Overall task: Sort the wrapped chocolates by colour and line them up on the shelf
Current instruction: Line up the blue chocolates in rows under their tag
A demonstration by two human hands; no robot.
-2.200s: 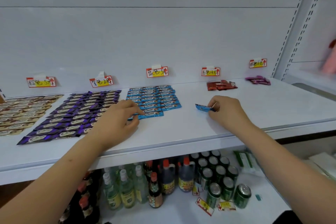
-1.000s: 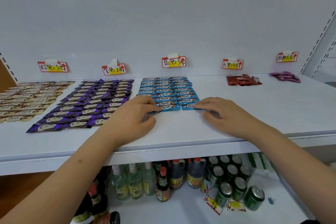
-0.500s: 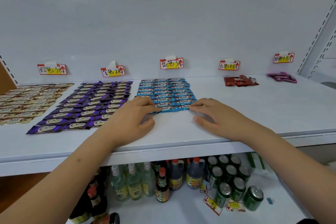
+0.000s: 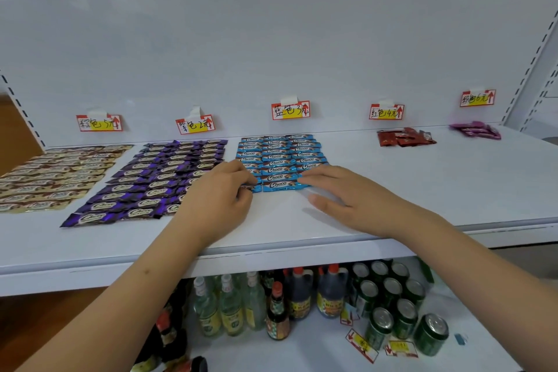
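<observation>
Head view: your open hands (image 4: 217,202) (image 4: 347,199) square the blue chocolates (image 4: 279,160); red pile (image 4: 404,137) at 1 o'clock awaits lining.

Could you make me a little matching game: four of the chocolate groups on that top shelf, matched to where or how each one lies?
Things:
1. blue chocolates
2. purple chocolates
3. red chocolates
4. pink chocolates

Places or states:
A. small loose pile, farthest right
B. neat rows, both hands at their front edge
C. loose pile under the second tag from the right
D. neat rows just left of the blue ones

Pairs: 1-B, 2-D, 3-C, 4-A
</observation>
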